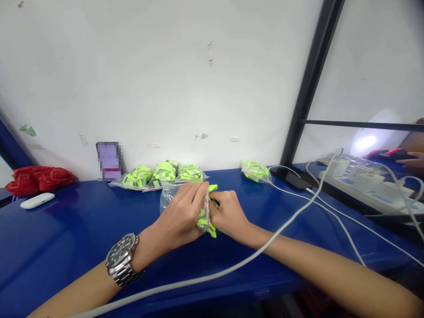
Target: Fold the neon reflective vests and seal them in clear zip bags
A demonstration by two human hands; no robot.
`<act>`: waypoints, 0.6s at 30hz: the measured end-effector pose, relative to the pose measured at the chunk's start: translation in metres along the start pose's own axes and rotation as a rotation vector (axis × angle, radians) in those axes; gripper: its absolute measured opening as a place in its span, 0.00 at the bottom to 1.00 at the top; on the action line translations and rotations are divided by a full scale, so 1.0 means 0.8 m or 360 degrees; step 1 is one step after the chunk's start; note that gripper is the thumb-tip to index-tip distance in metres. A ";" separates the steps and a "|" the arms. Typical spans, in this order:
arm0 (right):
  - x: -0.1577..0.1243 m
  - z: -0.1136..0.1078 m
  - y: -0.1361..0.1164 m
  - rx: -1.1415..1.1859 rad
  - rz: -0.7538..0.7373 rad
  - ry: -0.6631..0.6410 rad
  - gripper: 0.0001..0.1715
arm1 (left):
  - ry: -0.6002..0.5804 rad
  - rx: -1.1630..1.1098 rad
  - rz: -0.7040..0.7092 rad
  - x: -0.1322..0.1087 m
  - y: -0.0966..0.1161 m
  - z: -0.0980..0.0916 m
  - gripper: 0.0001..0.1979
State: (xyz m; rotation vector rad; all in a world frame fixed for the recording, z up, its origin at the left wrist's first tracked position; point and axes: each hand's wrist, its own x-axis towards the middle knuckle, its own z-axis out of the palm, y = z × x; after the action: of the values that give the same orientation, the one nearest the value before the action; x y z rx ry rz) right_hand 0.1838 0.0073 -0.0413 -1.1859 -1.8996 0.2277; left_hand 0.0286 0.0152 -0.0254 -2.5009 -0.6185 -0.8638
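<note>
Looks like a dorm or shared workroom, cannot tell which, with a blue table beneath the grip, scuffed wall beyond, frame and loaded power strip rightward.

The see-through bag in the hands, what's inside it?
Yellow-green material is partly inside the see-through bag, with bits poking out near the right hand. The left hand covers much of the bag, so whatever is behind it can't be seen.
</note>
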 end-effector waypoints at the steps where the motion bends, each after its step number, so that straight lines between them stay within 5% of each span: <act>1: 0.003 -0.005 0.001 0.0050 -0.0018 -0.0035 0.13 | 0.0018 -0.0025 0.0003 0.002 -0.001 -0.002 0.31; 9: 0.021 -0.048 0.029 0.1021 0.0016 -0.1143 0.20 | 0.0054 -0.0183 0.0050 0.002 -0.015 0.002 0.36; 14: 0.011 -0.028 0.021 0.0624 0.0169 -0.0818 0.11 | 0.0062 -0.0176 0.0084 -0.005 -0.019 0.009 0.36; 18: 0.001 -0.010 0.013 0.0368 0.0064 -0.0605 0.04 | 0.0047 -0.0056 0.0135 -0.012 -0.018 0.010 0.28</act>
State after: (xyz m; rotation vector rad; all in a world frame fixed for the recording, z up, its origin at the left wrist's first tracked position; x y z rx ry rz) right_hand 0.1963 0.0111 -0.0418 -1.0786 -2.1033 0.7185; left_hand 0.0181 0.0282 -0.0336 -2.5211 -0.4882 -0.8856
